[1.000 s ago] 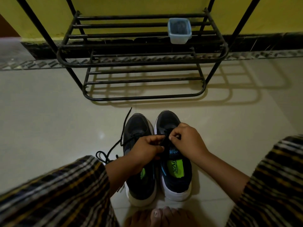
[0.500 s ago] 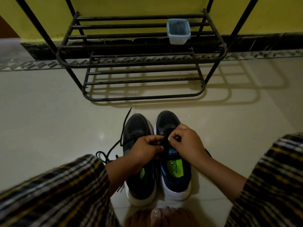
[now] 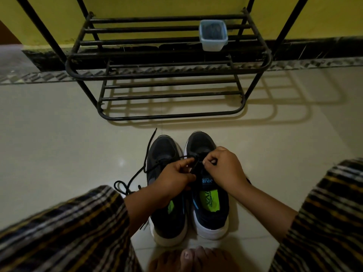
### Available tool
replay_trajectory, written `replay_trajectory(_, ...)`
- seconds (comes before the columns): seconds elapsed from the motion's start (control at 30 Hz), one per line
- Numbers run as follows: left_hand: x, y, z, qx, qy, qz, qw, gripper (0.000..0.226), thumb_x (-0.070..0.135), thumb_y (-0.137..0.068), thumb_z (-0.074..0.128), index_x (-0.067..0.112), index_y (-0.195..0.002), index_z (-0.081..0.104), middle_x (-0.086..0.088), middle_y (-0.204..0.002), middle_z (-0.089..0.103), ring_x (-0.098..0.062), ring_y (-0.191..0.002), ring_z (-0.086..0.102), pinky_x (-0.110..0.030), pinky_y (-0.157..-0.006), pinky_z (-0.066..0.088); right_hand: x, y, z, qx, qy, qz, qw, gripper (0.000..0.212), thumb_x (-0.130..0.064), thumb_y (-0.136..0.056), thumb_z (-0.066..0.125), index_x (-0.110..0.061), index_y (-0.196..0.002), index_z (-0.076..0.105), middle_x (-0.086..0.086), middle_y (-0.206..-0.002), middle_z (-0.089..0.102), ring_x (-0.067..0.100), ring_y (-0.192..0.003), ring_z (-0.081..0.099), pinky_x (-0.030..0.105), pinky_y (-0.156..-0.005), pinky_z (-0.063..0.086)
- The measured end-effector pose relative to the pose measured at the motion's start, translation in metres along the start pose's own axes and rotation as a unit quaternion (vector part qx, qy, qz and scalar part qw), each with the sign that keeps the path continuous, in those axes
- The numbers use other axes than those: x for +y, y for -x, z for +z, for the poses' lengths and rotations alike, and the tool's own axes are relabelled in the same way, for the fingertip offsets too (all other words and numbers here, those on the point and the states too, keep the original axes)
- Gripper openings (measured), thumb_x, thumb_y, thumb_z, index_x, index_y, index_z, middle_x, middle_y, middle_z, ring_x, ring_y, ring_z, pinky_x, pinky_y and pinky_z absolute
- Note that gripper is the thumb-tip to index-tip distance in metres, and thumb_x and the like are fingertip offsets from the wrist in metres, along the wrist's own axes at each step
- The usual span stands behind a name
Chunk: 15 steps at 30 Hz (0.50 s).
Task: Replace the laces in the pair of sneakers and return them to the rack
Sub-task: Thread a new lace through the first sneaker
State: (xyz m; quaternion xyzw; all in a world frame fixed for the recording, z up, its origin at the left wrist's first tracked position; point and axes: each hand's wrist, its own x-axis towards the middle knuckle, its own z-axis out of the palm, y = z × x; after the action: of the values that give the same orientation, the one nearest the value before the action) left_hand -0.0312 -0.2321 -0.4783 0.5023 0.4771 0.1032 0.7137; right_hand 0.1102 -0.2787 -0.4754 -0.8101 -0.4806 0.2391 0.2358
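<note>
Two dark sneakers (image 3: 188, 189) sit side by side on the floor before an open rack (image 3: 169, 73). Both hands, left hand (image 3: 174, 179) and right hand (image 3: 224, 167), pinch a black lace (image 3: 195, 163) over the right shoe, apparently for threading.

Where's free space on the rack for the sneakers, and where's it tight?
Upper shelf of the rack: bare bars left of the plastic container. The lower shelf shows nothing on it. Crowded: both hands over the right sneaker, loose lace beside the left sneaker.

Two sneakers (image 3: 188, 193) stand side by side on the floor (image 3: 59, 144) before the rack (image 3: 169, 75); a tub (image 3: 213, 35) sits on it.
</note>
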Motion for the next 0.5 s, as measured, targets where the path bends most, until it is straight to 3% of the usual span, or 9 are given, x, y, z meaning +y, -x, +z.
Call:
replay_trajectory(0.1, 0.001, 0.0, -0.001, -0.006, -0.002, 0.001, 1.0, 0.057, -0.009, -0.088, 0.054, 0.026, -0.132, 0.047, 0.006, -0.091, 0.067, -0.007, -0.078, 0.064, -0.019, -0.063, 0.055, 0.003, -0.005, -0.001, 0.023, -0.067, 0.062, 0.996, 0.015, -0.012, -0.083, 0.064, -0.015, -0.069, 0.067, 0.001, -0.079, 0.061, 0.02, -0.079, 0.06, 0.031, -0.074, 0.048)
replay_trajectory(0.2, 0.0, 0.002, -0.002, -0.01, -0.016, 0.002, 1.0, 0.041, -0.006, -0.089, 0.054, 0.016, -0.123, 0.059, -0.001, -0.101, 0.068, -0.013, -0.087, 0.066, -0.023, -0.07, 0.056, 0.013, -0.01, -0.007, 0.043, -0.181, 0.135, 0.973, 0.024, -0.011, -0.082, 0.066, -0.023, -0.061, 0.064, -0.007, -0.063, 0.06, 0.018, -0.069, 0.058, 0.03, -0.068, 0.048)
replay_trajectory(0.27, -0.001, 0.003, -0.002, -0.003, -0.017, 0.002, 1.0, 0.033, -0.006, -0.089, 0.055, 0.013, -0.114, 0.063, -0.001, -0.098, 0.069, -0.014, -0.086, 0.066, -0.023, -0.071, 0.056, 0.019, -0.013, -0.014, 0.054, -0.238, 0.168, 0.955, 0.026, -0.01, -0.083, 0.065, -0.023, -0.06, 0.064, -0.005, -0.059, 0.059, 0.017, -0.061, 0.054, 0.028, -0.059, 0.043)
replay_trajectory(0.4, -0.002, 0.004, -0.001, 0.009, -0.007, 0.025, 1.0, 0.029, -0.007, -0.088, 0.055, 0.01, -0.109, 0.064, -0.004, -0.094, 0.069, -0.015, -0.083, 0.066, -0.024, -0.07, 0.057, 0.025, -0.015, -0.027, 0.071, -0.264, 0.188, 0.943, 0.024, -0.008, -0.084, 0.065, -0.02, -0.063, 0.064, 0.001, -0.064, 0.062, 0.017, -0.056, 0.054, 0.027, -0.051, 0.04)
replay_trajectory(0.5, -0.007, 0.006, 0.002, 0.036, -0.04, 0.059, 0.997, 0.023, -0.001, -0.087, 0.061, 0.009, -0.106, 0.066, -0.007, -0.098, 0.069, -0.019, -0.087, 0.067, -0.024, -0.073, 0.057, 0.022, -0.01, -0.027, 0.043, -0.262, 0.181, 0.947, 0.022, -0.007, -0.083, 0.065, -0.018, -0.064, 0.065, 0.0, -0.06, 0.061, 0.017, -0.054, 0.054, 0.025, -0.047, 0.039)
